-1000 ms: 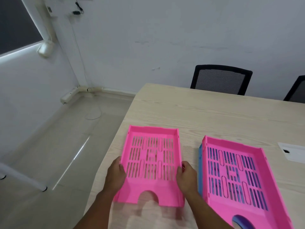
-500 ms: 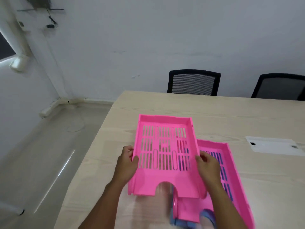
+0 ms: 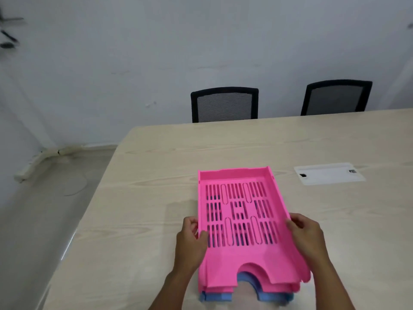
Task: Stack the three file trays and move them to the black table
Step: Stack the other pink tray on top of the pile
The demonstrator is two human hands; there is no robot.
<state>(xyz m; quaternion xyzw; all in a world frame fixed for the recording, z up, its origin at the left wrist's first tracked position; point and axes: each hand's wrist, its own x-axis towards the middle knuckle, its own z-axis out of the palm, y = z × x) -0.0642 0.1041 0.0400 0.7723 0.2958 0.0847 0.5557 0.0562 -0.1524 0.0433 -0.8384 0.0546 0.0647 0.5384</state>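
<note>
A pink slotted file tray (image 3: pixel 239 211) lies on top of a second pink tray (image 3: pixel 292 285), whose edge shows at the front right, and a blue tray (image 3: pixel 268 296) sits at the bottom. The stack rests on the light wooden table (image 3: pixel 156 198). My left hand (image 3: pixel 192 240) grips the top tray's left wall and my right hand (image 3: pixel 306 236) grips its right wall. The trays sit slightly offset at the front. No black table is in view.
Two black mesh chairs (image 3: pixel 224 104) (image 3: pixel 335 97) stand behind the table's far edge. A white cable cover plate (image 3: pixel 328 173) is set into the tabletop to the right of the stack. The table's left edge drops to a grey floor (image 3: pixel 44 209).
I lifted the pink tray from the left and carried it right onto the pink and blue trays; it now rests on top of them, with both hands still on it.
</note>
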